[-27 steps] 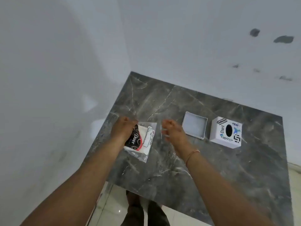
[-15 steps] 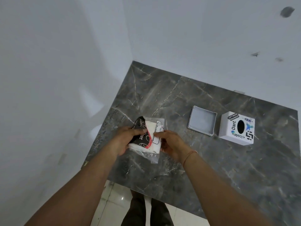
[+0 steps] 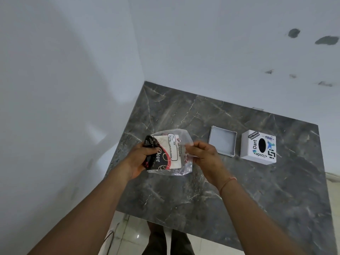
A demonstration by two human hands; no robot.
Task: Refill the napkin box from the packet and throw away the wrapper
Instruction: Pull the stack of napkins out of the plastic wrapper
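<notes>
A clear plastic napkin packet (image 3: pixel 170 153) with a black, red and white printed label is held above the dark marble table (image 3: pixel 248 190). My left hand (image 3: pixel 139 160) grips its left, black end. My right hand (image 3: pixel 201 156) pinches the packet's clear right edge. To the right on the table lies the napkin box's shallow white tray (image 3: pixel 222 143), open side up and with nothing in it. Beside it stands the white box cover (image 3: pixel 258 147) with a dark oval slot and printed stickers.
White walls meet in a corner behind the table's far-left end. The table's near edge runs below my forearms, with pale floor tiles (image 3: pixel 128 234) and my legs (image 3: pixel 165 240) beneath it.
My left hand lifted the packet off the table and turned it. My right hand came over from the right and took hold of its clear edge.
</notes>
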